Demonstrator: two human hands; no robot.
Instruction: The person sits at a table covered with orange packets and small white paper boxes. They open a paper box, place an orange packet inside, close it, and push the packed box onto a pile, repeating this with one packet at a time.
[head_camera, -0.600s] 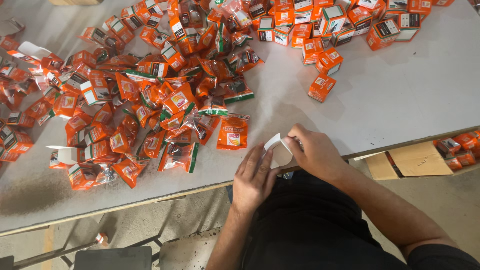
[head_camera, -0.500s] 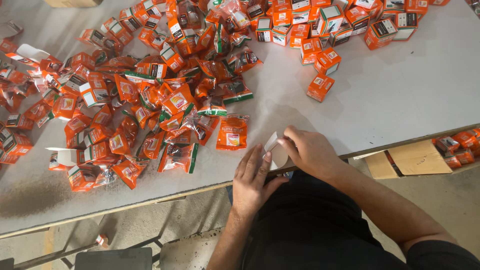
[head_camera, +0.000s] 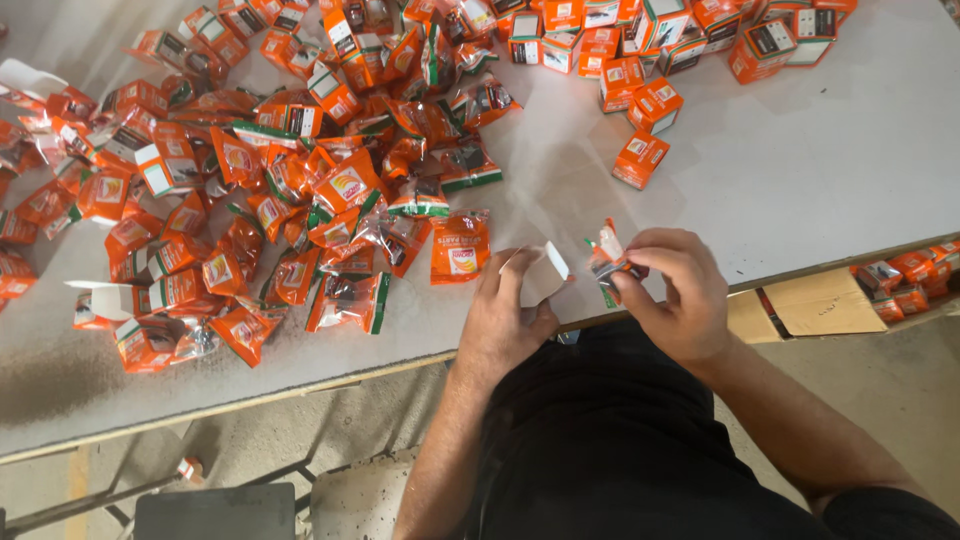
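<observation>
Now the hands have parted: the left hand (head_camera: 510, 310) grips a small white box (head_camera: 543, 273) at the counter's (head_camera: 800, 170) near edge, while the right hand's (head_camera: 672, 295) fingers pinch an orange packet (head_camera: 607, 258) just beside it, freshly separated.

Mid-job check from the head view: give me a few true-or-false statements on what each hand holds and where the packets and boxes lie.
1. The left hand holds a small box. True.
2. The right hand is empty. False: it holds an orange packet.
3. The two hands are pressed together. False: a gap separates them.
4. A pile of packets lies on the table left of the hands. True.
5. All folded boxes are stacked on the floor. False: they lie at the table's far edge.
</observation>
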